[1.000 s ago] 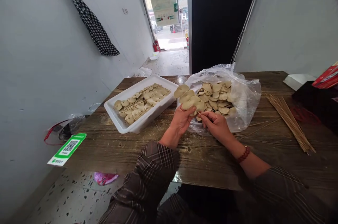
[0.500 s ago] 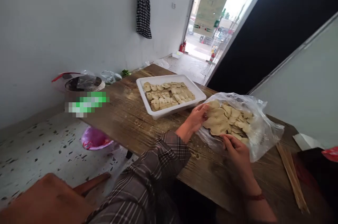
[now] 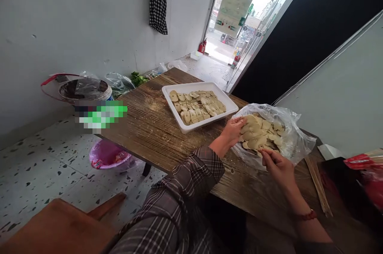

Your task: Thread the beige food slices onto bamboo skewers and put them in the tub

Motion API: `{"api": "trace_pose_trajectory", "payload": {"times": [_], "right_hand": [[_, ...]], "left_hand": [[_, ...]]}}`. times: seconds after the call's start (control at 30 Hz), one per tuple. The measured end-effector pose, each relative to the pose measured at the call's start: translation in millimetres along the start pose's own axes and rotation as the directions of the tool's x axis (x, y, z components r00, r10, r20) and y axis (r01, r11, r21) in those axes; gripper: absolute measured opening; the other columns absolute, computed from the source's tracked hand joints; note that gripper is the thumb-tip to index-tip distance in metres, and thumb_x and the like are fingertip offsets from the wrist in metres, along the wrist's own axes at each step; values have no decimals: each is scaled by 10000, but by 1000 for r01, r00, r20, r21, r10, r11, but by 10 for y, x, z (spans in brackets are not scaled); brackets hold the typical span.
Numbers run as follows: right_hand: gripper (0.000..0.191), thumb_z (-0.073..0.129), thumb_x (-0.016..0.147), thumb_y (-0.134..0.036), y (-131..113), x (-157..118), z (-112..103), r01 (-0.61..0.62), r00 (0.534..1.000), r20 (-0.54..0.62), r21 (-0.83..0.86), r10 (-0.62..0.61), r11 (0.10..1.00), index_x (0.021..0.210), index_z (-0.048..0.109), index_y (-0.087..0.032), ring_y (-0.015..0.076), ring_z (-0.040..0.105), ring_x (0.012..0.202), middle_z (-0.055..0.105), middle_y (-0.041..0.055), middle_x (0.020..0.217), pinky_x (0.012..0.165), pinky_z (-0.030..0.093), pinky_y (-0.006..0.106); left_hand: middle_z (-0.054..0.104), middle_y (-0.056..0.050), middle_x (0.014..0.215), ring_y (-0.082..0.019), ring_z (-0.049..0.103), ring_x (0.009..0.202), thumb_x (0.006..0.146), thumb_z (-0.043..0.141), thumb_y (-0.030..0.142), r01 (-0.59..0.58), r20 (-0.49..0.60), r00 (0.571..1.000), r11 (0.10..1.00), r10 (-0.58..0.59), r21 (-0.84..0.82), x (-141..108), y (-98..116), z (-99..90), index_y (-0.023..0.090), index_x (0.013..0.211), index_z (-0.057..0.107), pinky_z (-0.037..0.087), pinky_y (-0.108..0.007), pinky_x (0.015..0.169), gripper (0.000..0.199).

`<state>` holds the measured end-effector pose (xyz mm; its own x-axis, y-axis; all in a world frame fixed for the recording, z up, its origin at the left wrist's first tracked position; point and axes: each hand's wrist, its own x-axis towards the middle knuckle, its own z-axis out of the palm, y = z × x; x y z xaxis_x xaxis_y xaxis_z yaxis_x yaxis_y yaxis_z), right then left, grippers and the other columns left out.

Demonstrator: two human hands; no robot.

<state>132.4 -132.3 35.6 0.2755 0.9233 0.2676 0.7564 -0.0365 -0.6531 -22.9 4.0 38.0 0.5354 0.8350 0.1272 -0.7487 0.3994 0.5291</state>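
Head view, the only one I have: from my remote seat I see two bare hands over the right part of a dark wooden table (image 3: 140,126). A fan of pale slices (image 3: 253,133) lies between them, in front of a clear plastic bag (image 3: 299,144) holding more of the same. Its long axis runs from the far end, by the left hand (image 3: 233,131), down towards the wearer and the right hand (image 3: 279,168). The left is nearer: its fingers are closed on the fan's left edge. The right sits apart from it, lower and to the right, thumb and forefinger pinched on what looks like a thin stick (image 3: 260,150) at the near end.

The slices are beige, thin, flat and rounded, overlapping like scales; I cannot count them against the similar pile behind. Left of the hands, a white tray (image 3: 186,128) holds skewered rows.
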Motion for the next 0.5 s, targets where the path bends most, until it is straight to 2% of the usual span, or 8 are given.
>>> {"api": "trace_pose_trajectory", "payload": {"times": [0.13, 0.27, 0.37, 0.5], "right_hand": [[422, 550, 870, -539, 22, 22, 65, -29, 999, 47, 38, 27, 999, 929, 732, -163, 132, 484, 456, 586, 3, 566, 442, 378, 249], [394, 553, 869, -519, 51, 51, 77, -3, 995, 98, -19, 5, 1000, 959, 731, -179, 176, 602, 549, 689, 46, 674, 541, 479, 287], [357, 566, 851, -496, 72, 106, 44, 70, 996, 62, -84, -65, 994, 915, 741, -191, 226, 674, 714, 751, 93, 843, 664, 519, 330], [367, 589, 824, -506, 37, 253, -59, 1, 1000, -31, -51, -2, 999, 903, 749, -186, 231, 668, 750, 756, 100, 881, 670, 514, 333]], "left_hand": [[648, -41, 719, -107, 578, 614, 692, 807, 372, 16, -8, 1000, 1000, -16, 13, -27, 58, -4, 103, 854, 654, 475, -231, 610, 349], [634, -25, 707, -117, 590, 627, 632, 844, 429, 55, -20, 998, 996, -54, 65, -34, 93, -91, 105, 851, 637, 494, -255, 641, 442], [655, -27, 782, -112, 601, 653, 625, 844, 487, 91, 9, 996, 984, -93, 151, -43, 150, -205, 113, 938, 644, 495, -250, 644, 527], [700, -89, 995, -134, 671, 753, 664, 829, 481, 181, -12, 983, 941, -185, 284, -96, 218, -376, 148, 1134, 601, 498, -244, 679, 620]]}}
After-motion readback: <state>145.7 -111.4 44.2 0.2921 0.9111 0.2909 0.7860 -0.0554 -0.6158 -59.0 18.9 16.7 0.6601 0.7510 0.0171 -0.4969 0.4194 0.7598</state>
